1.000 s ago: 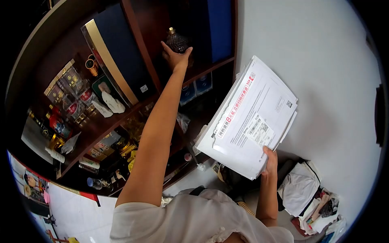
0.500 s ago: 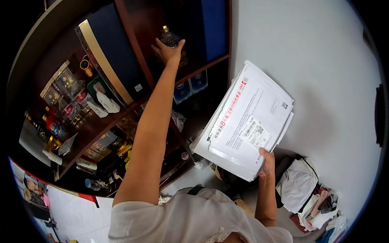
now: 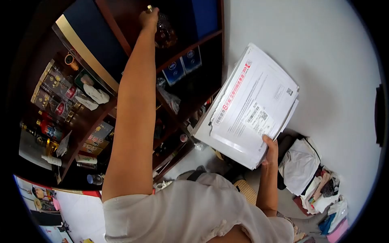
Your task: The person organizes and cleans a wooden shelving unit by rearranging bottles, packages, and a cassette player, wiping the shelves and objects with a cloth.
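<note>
The bottle (image 3: pixel 165 33) stands on an upper shelf (image 3: pixel 190 49) of the dark cabinet, just beside a tall blue box (image 3: pixel 205 18). The left hand (image 3: pixel 149 19) reaches up to it, fingers curled in round its top, with the gold stopper (image 3: pixel 150 8) showing above them; how firmly they press cannot be told. The right hand (image 3: pixel 270 150) pinches the lower edge of a white parcel (image 3: pixel 243 135), thumb on the front near the label (image 3: pixel 258 118), its other fingers mostly hidden behind. The parcel is tilted in front of the pale wall (image 3: pixel 316 44), well apart from the bottle. Below the bottle's shelf are two smaller blue boxes (image 3: pixel 181 66) and a clear bag (image 3: pixel 172 101). Clothes (image 3: pixel 320 190) lie piled low, beyond the right forearm.
</note>
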Demonstrator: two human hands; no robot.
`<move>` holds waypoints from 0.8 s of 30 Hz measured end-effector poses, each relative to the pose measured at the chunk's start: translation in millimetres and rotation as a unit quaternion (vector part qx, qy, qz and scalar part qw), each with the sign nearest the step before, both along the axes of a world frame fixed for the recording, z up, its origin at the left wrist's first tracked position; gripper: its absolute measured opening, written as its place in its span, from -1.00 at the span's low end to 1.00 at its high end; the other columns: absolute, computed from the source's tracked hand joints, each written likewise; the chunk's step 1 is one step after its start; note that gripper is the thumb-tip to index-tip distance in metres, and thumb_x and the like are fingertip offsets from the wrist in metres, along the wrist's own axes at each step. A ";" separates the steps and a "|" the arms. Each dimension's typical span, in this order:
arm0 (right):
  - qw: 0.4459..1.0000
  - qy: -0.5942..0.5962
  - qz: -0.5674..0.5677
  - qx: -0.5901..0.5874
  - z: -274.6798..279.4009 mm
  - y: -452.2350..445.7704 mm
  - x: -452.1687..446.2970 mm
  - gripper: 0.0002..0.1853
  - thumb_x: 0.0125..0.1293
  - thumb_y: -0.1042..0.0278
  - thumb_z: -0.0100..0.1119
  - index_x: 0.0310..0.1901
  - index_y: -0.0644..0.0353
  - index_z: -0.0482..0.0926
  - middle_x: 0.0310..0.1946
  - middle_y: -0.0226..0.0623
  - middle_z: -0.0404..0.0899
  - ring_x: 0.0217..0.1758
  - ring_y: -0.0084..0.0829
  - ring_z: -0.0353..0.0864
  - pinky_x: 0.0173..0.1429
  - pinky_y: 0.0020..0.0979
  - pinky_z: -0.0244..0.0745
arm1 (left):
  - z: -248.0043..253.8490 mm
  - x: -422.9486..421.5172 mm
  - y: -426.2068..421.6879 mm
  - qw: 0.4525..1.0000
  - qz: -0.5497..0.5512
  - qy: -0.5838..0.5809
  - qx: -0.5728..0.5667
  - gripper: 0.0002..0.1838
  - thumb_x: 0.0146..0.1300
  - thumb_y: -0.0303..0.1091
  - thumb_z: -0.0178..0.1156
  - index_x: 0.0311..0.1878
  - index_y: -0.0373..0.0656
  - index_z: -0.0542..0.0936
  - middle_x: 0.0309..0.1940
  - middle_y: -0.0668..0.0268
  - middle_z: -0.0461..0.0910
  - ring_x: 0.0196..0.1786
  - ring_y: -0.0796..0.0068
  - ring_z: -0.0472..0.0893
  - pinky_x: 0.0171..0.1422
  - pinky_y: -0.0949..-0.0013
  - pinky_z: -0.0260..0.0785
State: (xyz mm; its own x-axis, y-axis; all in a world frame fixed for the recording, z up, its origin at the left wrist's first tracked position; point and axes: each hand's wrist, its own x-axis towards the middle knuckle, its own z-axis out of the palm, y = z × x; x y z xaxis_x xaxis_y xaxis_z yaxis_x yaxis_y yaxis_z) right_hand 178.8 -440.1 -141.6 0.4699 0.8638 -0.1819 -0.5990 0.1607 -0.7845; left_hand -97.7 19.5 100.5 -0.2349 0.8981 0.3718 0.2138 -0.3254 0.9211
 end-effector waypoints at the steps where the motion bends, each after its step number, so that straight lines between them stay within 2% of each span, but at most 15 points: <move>1: 1.000 -0.003 -0.004 -0.006 -0.2 0.1 0.1 -0.38 0.03 0.36 0.32 0.16 0.40 0.42 -0.08 -0.10 0.60 -0.12 -0.28 0.64 -0.02 -0.35 0.57 | -8.6 -8.5 12.5 1.000 0.013 0.002 0.007 -0.40 0.15 -0.12 0.31 0.14 -0.37 0.46 0.10 0.01 0.49 0.15 0.10 0.48 0.25 0.12 0.31; 3: 1.000 -0.001 -0.018 -0.020 0.8 -0.6 -1.8 -0.37 0.02 0.36 0.33 0.17 0.38 0.41 -0.07 -0.10 0.59 -0.09 -0.27 0.63 0.01 -0.33 0.57 | -22.6 -31.6 67.5 0.999 0.040 0.006 0.023 -0.41 0.18 -0.10 0.28 0.13 -0.38 0.46 0.08 -0.01 0.48 0.09 0.08 0.50 0.21 0.06 0.33; 4: 0.999 0.003 -0.022 -0.031 0.8 -1.9 -1.5 -0.37 0.02 0.36 0.33 0.17 0.38 0.41 -0.06 -0.09 0.59 -0.08 -0.27 0.63 0.01 -0.32 0.56 | -35.5 -44.3 98.1 0.990 0.104 0.052 0.077 -0.39 0.18 -0.06 0.28 0.12 -0.39 0.46 0.02 -0.05 0.50 0.07 0.06 0.51 0.16 -0.02 0.35; 7: 0.998 -0.004 -0.039 -0.042 4.9 -2.6 -5.4 -0.33 0.02 0.35 0.32 0.21 0.38 0.37 -0.01 -0.07 0.56 -0.03 -0.25 0.61 0.03 -0.31 0.56 | -40.3 -47.8 97.7 0.957 0.237 0.104 0.131 -0.36 0.19 -0.04 0.29 0.15 -0.40 0.45 -0.01 -0.04 0.52 0.02 0.07 0.55 0.12 -0.01 0.40; 10: 0.998 -0.006 -0.049 -0.039 10.8 -5.1 -9.3 -0.30 0.03 0.34 0.32 0.24 0.38 0.34 0.02 -0.07 0.54 0.00 -0.24 0.60 0.06 -0.30 0.55 | -22.0 -49.4 47.0 0.987 0.127 0.092 0.043 -0.36 0.19 -0.07 0.31 0.16 -0.40 0.46 -0.07 -0.02 0.57 -0.02 0.10 0.59 0.10 0.11 0.45; 13: 0.997 -0.012 -0.053 -0.046 8.2 -6.3 -8.0 -0.31 0.04 0.35 0.31 0.24 0.38 0.34 0.02 -0.07 0.54 -0.01 -0.23 0.60 0.04 -0.30 0.56 | -32.1 -49.8 49.1 0.975 0.179 0.023 0.129 -0.53 0.22 -0.17 0.30 0.05 -0.34 0.55 -0.18 0.14 0.61 -0.14 0.29 0.63 0.01 0.26 0.48; 14: 0.997 -0.021 -0.058 -0.052 9.5 -6.0 -9.3 -0.34 0.07 0.34 0.28 0.23 0.38 0.36 0.01 -0.07 0.55 -0.02 -0.24 0.61 0.03 -0.31 0.57 | -32.6 -50.4 48.7 0.975 0.186 0.038 0.118 -0.54 0.22 -0.14 0.29 0.05 -0.31 0.55 -0.14 0.10 0.62 -0.10 0.23 0.62 0.05 0.21 0.44; 16: 0.995 -0.037 -0.069 -0.067 10.0 -7.5 -10.5 -0.41 0.13 0.31 0.21 0.21 0.37 0.39 -0.01 -0.08 0.58 -0.06 -0.24 0.63 0.01 -0.33 0.59 | -8.0 -33.2 -16.6 0.973 0.198 0.070 0.094 -0.54 0.20 -0.10 0.26 0.04 -0.24 0.57 -0.06 0.02 0.63 -0.03 0.09 0.60 0.12 0.11 0.35; 19: 0.995 -0.047 -0.055 -0.075 3.9 -11.5 -4.2 -0.41 0.14 0.29 0.22 0.19 0.41 0.39 -0.02 -0.08 0.58 -0.06 -0.25 0.63 0.01 -0.33 0.59 | -2.2 -28.1 -49.4 0.979 0.112 0.021 0.171 -0.62 0.25 -0.18 0.23 -0.06 -0.33 0.58 -0.19 0.06 0.63 -0.09 0.14 0.58 0.04 0.15 0.35; 20: 0.995 -0.040 -0.059 -0.076 4.2 -12.4 -4.0 -0.40 0.12 0.31 0.23 0.20 0.40 0.38 -0.02 -0.08 0.58 -0.05 -0.25 0.63 0.02 -0.32 0.58 | 0.4 -24.6 -60.6 0.975 0.115 0.017 0.189 -0.67 0.25 -0.25 0.25 -0.09 -0.35 0.58 -0.25 0.16 0.62 -0.15 0.29 0.58 -0.03 0.23 0.37; 23: 0.995 -0.023 -0.066 -0.076 4.1 -10.6 -3.9 -0.39 0.10 0.36 0.24 0.21 0.38 0.38 -0.02 -0.09 0.57 -0.04 -0.24 0.62 0.02 -0.30 0.57 | 7.8 -26.5 -87.7 0.969 0.042 -0.010 0.244 -0.70 0.24 -0.29 0.27 -0.10 -0.35 0.58 -0.28 0.26 0.61 -0.20 0.44 0.56 -0.08 0.34 0.37; 24: 0.995 -0.019 -0.068 -0.074 -0.1 -10.6 -1.0 -0.41 0.11 0.36 0.23 0.20 0.38 0.38 -0.03 -0.09 0.57 -0.06 -0.24 0.62 0.02 -0.31 0.58 | 9.2 -24.4 -97.5 0.956 0.005 -0.032 0.291 -0.74 0.25 -0.36 0.26 -0.09 -0.35 0.58 -0.29 0.34 0.59 -0.23 0.56 0.54 -0.10 0.44 0.36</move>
State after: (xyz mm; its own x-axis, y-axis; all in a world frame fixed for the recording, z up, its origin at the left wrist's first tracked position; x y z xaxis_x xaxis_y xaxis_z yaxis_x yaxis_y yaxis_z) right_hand 177.8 -450.6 -141.7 0.5888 0.7571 -0.2829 -0.5493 0.1181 -0.8273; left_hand -122.1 -78.0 109.7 -0.2818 0.5411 0.7924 0.1682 -0.7852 0.5960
